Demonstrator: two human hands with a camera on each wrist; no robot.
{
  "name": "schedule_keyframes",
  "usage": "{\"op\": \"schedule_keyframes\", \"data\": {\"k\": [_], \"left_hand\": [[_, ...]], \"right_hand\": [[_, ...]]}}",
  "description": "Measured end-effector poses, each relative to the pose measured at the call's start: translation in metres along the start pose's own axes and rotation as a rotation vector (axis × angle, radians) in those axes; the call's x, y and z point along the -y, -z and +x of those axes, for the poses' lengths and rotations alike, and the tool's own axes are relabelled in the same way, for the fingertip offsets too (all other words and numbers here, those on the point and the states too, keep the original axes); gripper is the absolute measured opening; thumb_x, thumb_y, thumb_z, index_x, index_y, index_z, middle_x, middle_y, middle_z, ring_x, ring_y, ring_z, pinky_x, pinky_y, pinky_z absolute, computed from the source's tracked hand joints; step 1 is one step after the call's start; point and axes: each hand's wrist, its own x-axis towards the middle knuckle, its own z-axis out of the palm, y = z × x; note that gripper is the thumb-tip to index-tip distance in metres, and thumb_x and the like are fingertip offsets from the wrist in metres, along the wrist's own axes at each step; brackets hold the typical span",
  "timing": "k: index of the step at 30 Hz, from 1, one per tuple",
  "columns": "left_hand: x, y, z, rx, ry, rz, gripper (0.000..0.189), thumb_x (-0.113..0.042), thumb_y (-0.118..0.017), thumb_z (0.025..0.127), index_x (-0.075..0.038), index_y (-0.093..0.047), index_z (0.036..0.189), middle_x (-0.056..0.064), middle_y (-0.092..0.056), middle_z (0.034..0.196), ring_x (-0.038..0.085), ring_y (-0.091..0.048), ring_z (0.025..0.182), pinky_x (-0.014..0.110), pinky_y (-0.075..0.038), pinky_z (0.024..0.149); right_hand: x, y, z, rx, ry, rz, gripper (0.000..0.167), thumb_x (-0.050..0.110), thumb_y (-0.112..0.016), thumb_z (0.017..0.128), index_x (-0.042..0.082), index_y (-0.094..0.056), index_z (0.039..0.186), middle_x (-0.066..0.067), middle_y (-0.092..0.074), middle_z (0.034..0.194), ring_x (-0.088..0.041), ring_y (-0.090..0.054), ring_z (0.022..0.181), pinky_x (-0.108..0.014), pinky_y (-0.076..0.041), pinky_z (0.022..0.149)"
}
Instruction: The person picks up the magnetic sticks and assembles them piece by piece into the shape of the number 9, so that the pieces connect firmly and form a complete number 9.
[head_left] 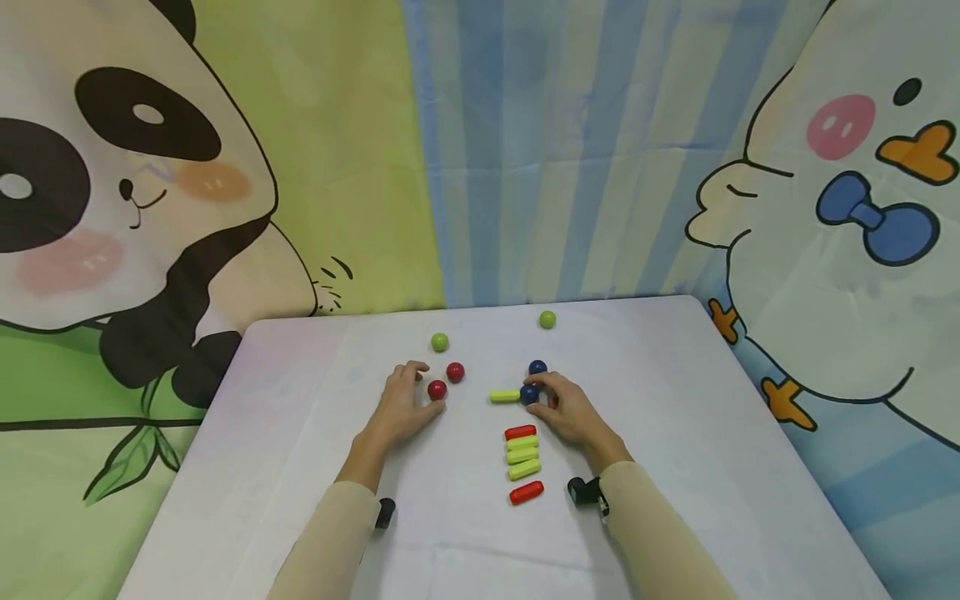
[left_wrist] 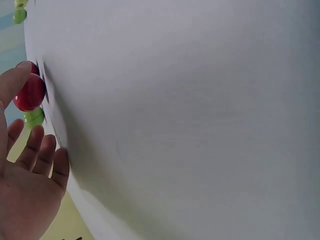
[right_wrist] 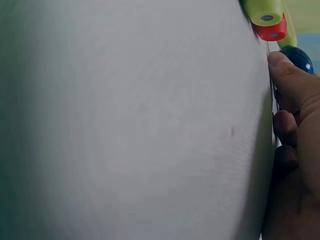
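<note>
My right hand (head_left: pixel 570 410) pinches a dark blue ball (head_left: pixel 529 394) between thumb and index finger; the ball sits at the right end of a yellow-green stick (head_left: pixel 505 396). Just behind it lies a second blue ball (head_left: pixel 537 367). On the left, my left hand (head_left: pixel 401 408) rests spread beside a red ball (head_left: pixel 437 390), its thumb and fingers wide apart around the ball's left side. In the left wrist view the thumb overlaps the red ball (left_wrist: pixel 30 93). Another red ball (head_left: pixel 455 372) lies a little farther back. The right wrist view shows the thumb against the blue ball (right_wrist: pixel 298 59).
Nearer me, a column of short sticks runs down the white table (head_left: pixel 300 467): a red stick (head_left: pixel 521 432), several yellow-green sticks (head_left: pixel 522 456) and another red stick (head_left: pixel 527 492). At the back are a green ball (head_left: pixel 439 342) and another green ball (head_left: pixel 547 319). A cartoon curtain (head_left: pixel 510 150) hangs behind.
</note>
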Motion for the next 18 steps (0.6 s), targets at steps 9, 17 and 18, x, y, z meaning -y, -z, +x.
{"op": "schedule_keyframes", "data": {"k": [9, 17, 18], "left_hand": [[0.0003, -0.0026, -0.0059, 0.025, -0.01, 0.041, 0.046, -0.03, -0.076, 0.093, -0.019, -0.059, 0.133, 0.007, -0.062, 0.117, 0.029, -0.051, 0.111, 0.047, -0.045, 0.094], [-0.0037, -0.0072, -0.0069, 0.029, -0.004, -0.028, 0.04, -0.028, -0.075, 0.094, -0.018, -0.06, 0.13, 0.003, -0.065, 0.114, 0.027, -0.054, 0.114, 0.047, -0.046, 0.1], [-0.0046, -0.0087, -0.0067, 0.029, -0.001, -0.037, 0.039, -0.027, -0.075, 0.094, -0.019, -0.06, 0.13, 0.003, -0.066, 0.114, 0.026, -0.054, 0.115, 0.048, -0.046, 0.1]], "right_hand": [[-0.0036, 0.0013, 0.0004, -0.001, 0.021, 0.009, 0.044, 0.022, -0.075, 0.096, 0.025, -0.059, 0.137, -0.001, -0.055, 0.107, -0.016, -0.049, 0.084, -0.029, -0.042, 0.07], [-0.0033, 0.0001, 0.0001, -0.007, 0.038, 0.007, 0.045, 0.022, -0.076, 0.095, 0.024, -0.06, 0.136, -0.002, -0.054, 0.1, -0.016, -0.048, 0.083, -0.029, -0.04, 0.07], [-0.0032, 0.0005, -0.0002, -0.009, 0.038, 0.006, 0.045, 0.023, -0.076, 0.095, 0.024, -0.06, 0.136, -0.002, -0.054, 0.1, -0.016, -0.048, 0.083, -0.029, -0.04, 0.07]]}}
